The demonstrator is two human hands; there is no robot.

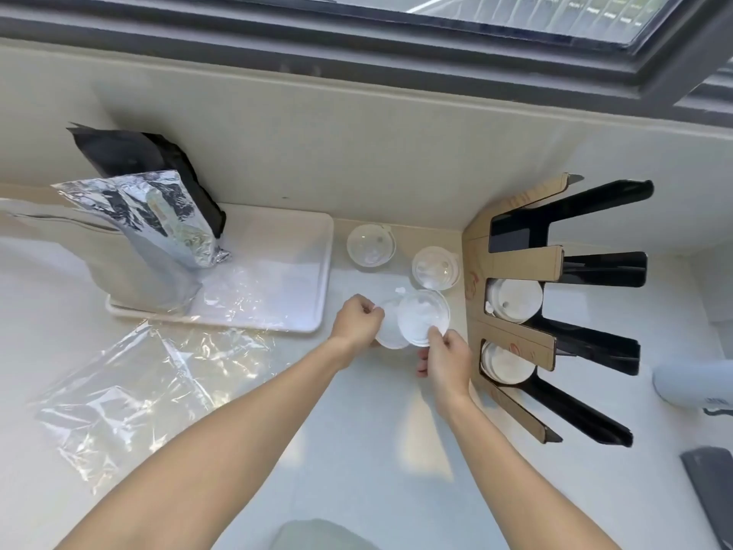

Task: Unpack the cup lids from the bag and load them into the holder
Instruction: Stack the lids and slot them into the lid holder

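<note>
Hands: left grip [357, 317] pinches half-hidden lid [390, 331]; right grip [446, 357] pinches clear lid [422, 315] rim.

the white counter [357, 450] carries a tray [309, 248], crumpled clear bag [150, 387], loose lids [371, 244] and holder [515, 311].

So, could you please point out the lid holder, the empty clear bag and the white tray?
lid holder [515, 264]: head view, cardboard front panel.
clear bag [131, 394]: head view, crumpled middle.
white tray [285, 248]: head view, bare floor.
</note>
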